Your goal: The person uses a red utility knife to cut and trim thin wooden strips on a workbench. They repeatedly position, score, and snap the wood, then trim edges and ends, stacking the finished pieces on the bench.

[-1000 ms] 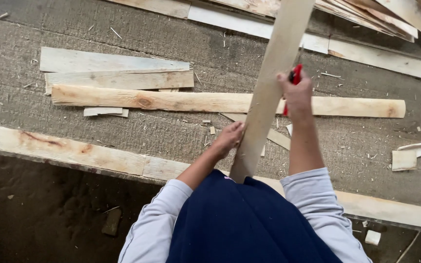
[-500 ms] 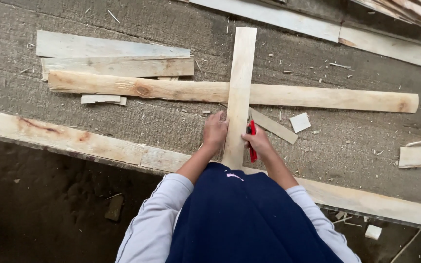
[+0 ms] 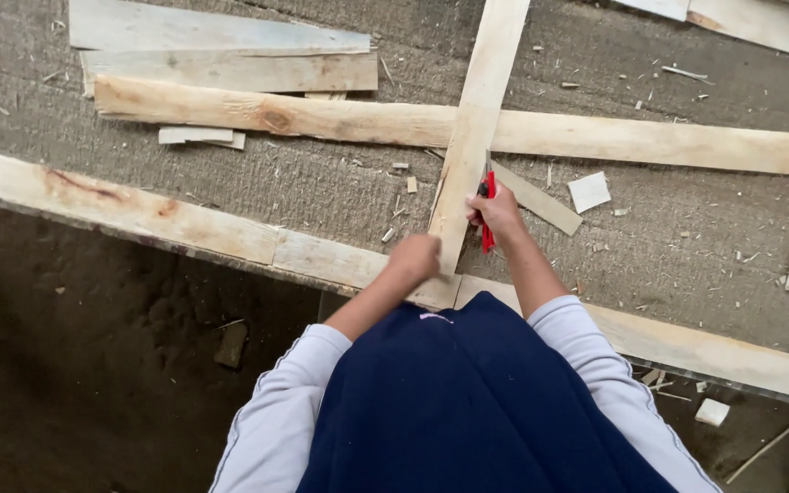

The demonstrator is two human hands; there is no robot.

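— What is each hand doing at the centre of the frame?

— The left hand (image 3: 415, 257) is lying clenched against the lower end of a long pale wooden slat (image 3: 472, 137), which is running from the lower centre up to the top edge. The right hand (image 3: 499, 212) is gripping a red-handled cutter (image 3: 488, 208) just beside the slat's right edge.

— And what is the slat lying on?

— It is crossing over a long knotty wooden plank (image 3: 321, 117) stretching across the upper frame, on a grey, chip-strewn surface (image 3: 687, 246). Its near end is resting on a pale edge board (image 3: 184, 228). A small square wood offcut (image 3: 589, 192) is lying to the right.
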